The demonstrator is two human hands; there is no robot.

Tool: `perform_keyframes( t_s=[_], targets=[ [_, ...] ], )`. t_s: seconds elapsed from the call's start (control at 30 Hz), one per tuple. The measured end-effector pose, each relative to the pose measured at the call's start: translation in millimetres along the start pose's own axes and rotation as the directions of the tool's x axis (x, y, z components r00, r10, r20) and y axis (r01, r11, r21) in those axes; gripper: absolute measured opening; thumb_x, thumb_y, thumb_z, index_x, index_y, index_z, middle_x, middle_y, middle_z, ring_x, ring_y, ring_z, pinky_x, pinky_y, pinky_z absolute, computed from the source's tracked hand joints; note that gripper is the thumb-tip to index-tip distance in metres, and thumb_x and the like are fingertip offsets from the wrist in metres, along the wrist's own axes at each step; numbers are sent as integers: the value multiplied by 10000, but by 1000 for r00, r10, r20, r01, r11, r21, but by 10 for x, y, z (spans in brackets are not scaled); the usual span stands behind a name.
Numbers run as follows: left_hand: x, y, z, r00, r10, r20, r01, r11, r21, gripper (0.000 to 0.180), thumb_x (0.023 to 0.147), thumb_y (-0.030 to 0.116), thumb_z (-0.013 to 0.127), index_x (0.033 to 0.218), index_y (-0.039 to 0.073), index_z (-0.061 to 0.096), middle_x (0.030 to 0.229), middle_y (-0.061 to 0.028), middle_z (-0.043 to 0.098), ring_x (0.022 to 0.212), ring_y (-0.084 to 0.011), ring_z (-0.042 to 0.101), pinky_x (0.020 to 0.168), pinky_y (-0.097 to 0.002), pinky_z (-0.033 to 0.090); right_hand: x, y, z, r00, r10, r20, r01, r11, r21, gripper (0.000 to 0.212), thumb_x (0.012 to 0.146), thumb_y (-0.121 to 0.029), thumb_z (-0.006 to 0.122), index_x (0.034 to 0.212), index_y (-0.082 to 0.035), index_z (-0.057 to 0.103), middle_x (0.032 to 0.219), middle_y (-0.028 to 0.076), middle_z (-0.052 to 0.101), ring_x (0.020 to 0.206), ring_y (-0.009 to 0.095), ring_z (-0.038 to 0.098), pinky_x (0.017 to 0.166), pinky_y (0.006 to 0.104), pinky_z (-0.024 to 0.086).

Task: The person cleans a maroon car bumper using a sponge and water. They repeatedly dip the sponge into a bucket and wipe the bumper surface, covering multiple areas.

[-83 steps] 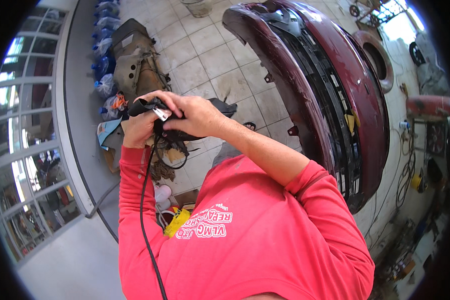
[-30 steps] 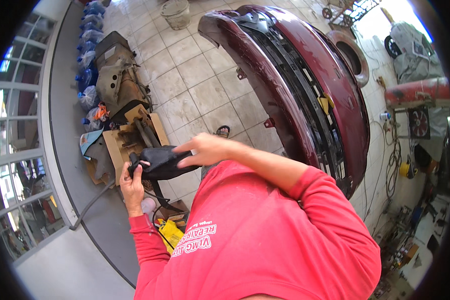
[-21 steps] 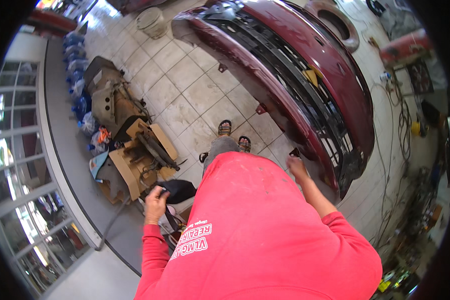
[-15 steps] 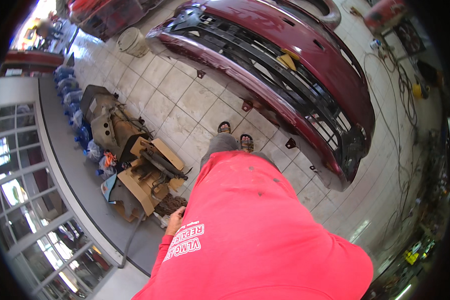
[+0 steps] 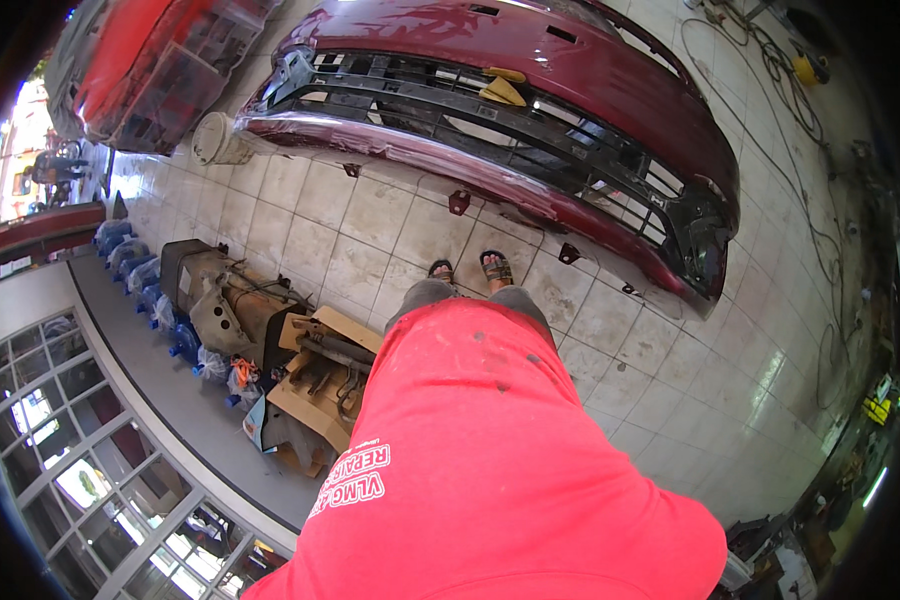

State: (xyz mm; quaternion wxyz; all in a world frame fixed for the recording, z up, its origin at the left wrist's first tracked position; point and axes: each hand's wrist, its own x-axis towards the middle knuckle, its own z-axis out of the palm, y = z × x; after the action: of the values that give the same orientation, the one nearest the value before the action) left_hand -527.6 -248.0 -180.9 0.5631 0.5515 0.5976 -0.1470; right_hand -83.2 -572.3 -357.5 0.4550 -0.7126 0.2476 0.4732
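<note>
Neither of my hands shows; my red shirt (image 5: 490, 430) fills the lower middle and hides whatever lies behind it. In front of my sandalled feet (image 5: 495, 266) lies a dark red car bumper (image 5: 660, 95) with a black grille section (image 5: 440, 108) along its middle. Two yellow pieces rest on the bumper; the lower is a wedge-shaped yellow piece (image 5: 503, 92), and I cannot make out its kind. To my left, partly covered by my shirt, a cardboard box (image 5: 310, 408) holds dark metal parts.
A white bucket (image 5: 215, 140) stands past the bumper's left end, near a red vehicle part (image 5: 145, 85). Blue plastic jugs (image 5: 183, 342) line the wall beside a large brown panel (image 5: 215, 300). Hoses (image 5: 770, 65) trail over the tiled floor at right.
My left hand, seen earlier beside the cardboard box, has gone out of view. The view has turned, and the bumper sits higher and further left in the picture.
</note>
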Motion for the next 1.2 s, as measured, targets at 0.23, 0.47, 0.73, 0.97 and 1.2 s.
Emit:
perform_keyframes(
  t_s=[0.23,0.47,0.73,0.97,1.2],
  targets=[
    [44,-34,-369,1000,14,-10,-15,998,-54,215,981,85,683,1168,-23,692,1155,-84,735,1050,-167,642,946,-314,508,-525,330,168,997,70,-33,-69,996,52,258,1051,-318,586,1106,-80,665,938,76,613,843,201,580,753,358,474],
    [-7,-321,-672,1000,3,-6,-3,991,-134,229,994,75,663,1191,-38,688,1208,-82,726,1111,-169,637,985,-310,498,-1212,785,345,980,197,-24,-187,957,221,252,1064,-336,585,1048,-94,656,840,45,584,740,169,556,680,346,466],
    [243,-504,-1080,980,178,93,-151,958,-243,245,1008,65,639,1217,-55,683,1269,-81,715,1180,-173,631,1030,-305,487,-1837,362,687,931,-86,354,-219,645,732,270,1078,-356,584,982,-112,645,728,10,552,623,134,528,597,333,457],
    [460,-149,-1210,968,235,90,-104,701,-705,250,1048,67,586,1261,-38,662,1254,-87,711,1177,-182,642,1009,-306,505,-2353,-1512,1793,969,-185,161,120,931,345,285,1061,-373,681,1046,-91,643,699,-55,472,542,71,452,539,273,411],
    [662,965,-1151,971,234,-47,-178,579,-796,224,1137,280,537,1212,79,604,791,-10,557,578,-103,474,529,-274,417,-2387,-1757,2088,965,-257,50,249,960,125,648,989,-761,539,971,-117,610,671,-62,439,472,46,334,399,247,238]
  ],
)
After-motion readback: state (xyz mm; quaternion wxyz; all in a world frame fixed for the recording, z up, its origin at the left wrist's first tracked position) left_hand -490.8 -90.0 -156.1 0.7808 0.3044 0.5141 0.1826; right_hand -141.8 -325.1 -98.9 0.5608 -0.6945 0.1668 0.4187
